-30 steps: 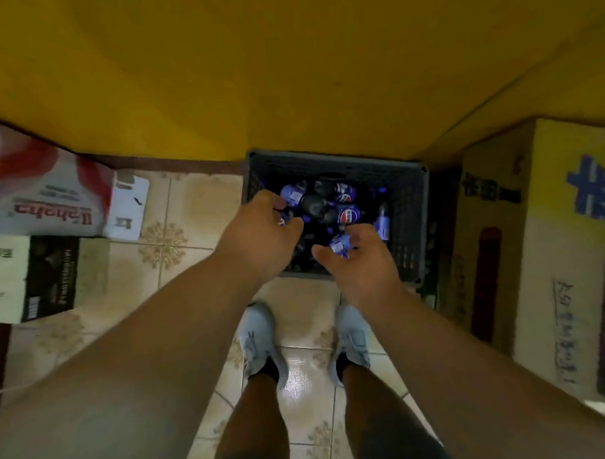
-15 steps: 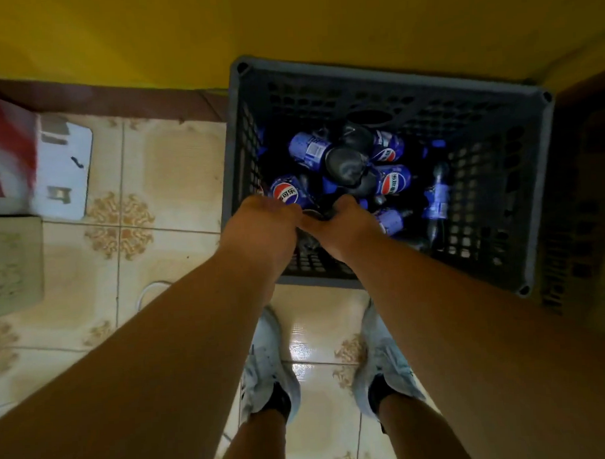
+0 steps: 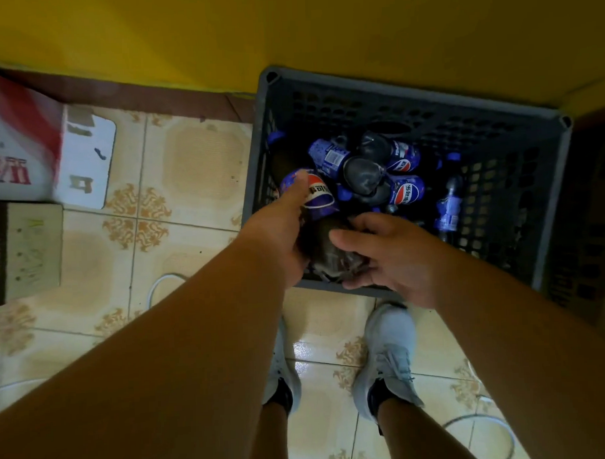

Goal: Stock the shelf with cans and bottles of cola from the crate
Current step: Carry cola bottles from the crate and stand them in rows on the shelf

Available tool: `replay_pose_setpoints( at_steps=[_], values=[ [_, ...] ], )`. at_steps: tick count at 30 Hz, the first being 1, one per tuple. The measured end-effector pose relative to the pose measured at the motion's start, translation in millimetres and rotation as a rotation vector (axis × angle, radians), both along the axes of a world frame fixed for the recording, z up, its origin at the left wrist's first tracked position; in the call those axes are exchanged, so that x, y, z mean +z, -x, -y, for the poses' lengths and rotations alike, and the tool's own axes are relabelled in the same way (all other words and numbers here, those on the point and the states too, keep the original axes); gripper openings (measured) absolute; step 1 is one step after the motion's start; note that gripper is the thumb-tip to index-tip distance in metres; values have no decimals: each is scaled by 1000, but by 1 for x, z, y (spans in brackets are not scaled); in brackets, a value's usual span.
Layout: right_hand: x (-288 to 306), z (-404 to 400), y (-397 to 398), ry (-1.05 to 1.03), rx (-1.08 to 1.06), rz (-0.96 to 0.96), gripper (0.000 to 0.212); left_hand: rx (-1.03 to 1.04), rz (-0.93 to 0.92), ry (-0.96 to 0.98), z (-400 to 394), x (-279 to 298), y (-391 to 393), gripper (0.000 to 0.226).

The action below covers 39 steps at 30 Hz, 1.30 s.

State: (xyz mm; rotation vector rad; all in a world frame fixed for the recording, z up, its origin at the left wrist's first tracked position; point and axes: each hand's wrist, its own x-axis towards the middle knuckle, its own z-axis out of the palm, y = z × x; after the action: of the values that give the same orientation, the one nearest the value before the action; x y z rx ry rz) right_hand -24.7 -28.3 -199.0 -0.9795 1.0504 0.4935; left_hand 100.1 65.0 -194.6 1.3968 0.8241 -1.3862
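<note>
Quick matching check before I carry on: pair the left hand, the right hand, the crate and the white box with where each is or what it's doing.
1. left hand
2. right hand
3. crate
4. white box

a. far left on the floor
b. grips a cola bottle
c. against the yellow wall
d. at that bottle's near end

Pairs: 1-b, 2-d, 3-c, 4-a

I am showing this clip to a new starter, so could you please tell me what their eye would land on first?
The grey crate on the tiled floor by the yellow wall, holding a heap of blue-labelled cola bottles. At its near left corner, the left hand grips a bottle by its side, while the right hand holds its base. White shoes stand just below.
</note>
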Motion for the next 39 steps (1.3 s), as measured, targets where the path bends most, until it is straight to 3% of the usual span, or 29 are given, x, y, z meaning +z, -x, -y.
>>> replay_pose_setpoints(
  at_steps=[3, 5, 7, 9, 13, 15, 17, 19, 21, 24, 27, 33, 37, 39],
  values=[
    [-6, 11, 3, 19, -91, -44, 71, -25, -18, -18, 6, -8, 5, 50],
    [-32, 24, -7, 175, -289, -125, 69, -10, -28, 1, 3, -19, 7, 48],
    [-63, 33, -23, 427, -320, -165, 83, 7, -47, 28, -2, -28, 5, 46],
    [-93, 39, -40, 670, -94, -157, 98, -21, -44, 45, -7, -35, 3, 44],
    [-110, 41, -58, 1023, 702, -377, 89, -75, -17, 24, -11, -37, -3, 47],
    [-109, 42, -59, 1029, 782, -383, 84, -82, 9, 32, -11, -32, -5, 49],
    [-90, 39, -56, 778, 516, -326, 74, -101, 42, 23, -12, -19, -7, 44],
    [-53, 32, -44, 324, 26, -286, 57, -98, 56, 43, -15, 3, -5, 36],
    [-6, 26, -24, 20, -222, -227, 51, -78, 89, 65, -18, 36, -1, 29],
    [76, 18, 6, -208, -377, -91, 63, -56, 118, 58, -22, 100, 2, 35],
    [171, 9, 25, -383, -376, 64, 70, -61, 157, 106, -27, 185, 5, 40],
    [356, 7, 28, -459, -208, 389, 96, -44, 345, 243, -41, 380, 4, 49],
    [477, 9, 6, -328, -96, 672, 106, 13, 558, 389, -50, 488, -2, 63],
    [535, 9, -8, -217, -46, 768, 97, 32, 680, 442, -52, 536, -7, 61]
  ],
)
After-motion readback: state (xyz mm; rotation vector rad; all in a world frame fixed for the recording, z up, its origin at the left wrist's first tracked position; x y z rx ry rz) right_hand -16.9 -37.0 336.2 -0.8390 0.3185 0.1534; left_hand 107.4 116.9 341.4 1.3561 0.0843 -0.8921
